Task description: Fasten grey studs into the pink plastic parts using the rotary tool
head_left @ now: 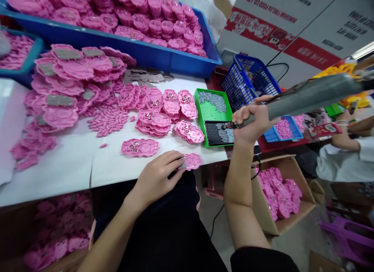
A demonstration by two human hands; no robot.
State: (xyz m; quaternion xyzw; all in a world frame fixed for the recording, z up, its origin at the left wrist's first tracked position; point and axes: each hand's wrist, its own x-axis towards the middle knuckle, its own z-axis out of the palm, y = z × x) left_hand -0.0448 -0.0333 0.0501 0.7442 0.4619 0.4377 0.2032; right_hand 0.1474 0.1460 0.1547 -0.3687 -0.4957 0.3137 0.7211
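My left hand (159,176) is at the table's front edge, its fingers closed on a pink plastic part (193,161) that lies flat; a small grey piece shows under the fingertips. My right hand (253,122) is wrapped round a long grey electric screwdriver (312,96). Its tip points down over a black perforated plate (214,132) in a green tray (196,108) of small screws. Left of the tray stand stacks of pink parts (153,123) with metal bits on them. A single pink part (140,147) lies beyond my left hand.
Pink parts with grey plates (61,104) and small pink pieces (108,118) cover the left side. A long blue bin (187,63) stands behind, a blue basket (251,75) right of it. A carton (282,225) sits below right. Another person's arm (347,139) shows far right.
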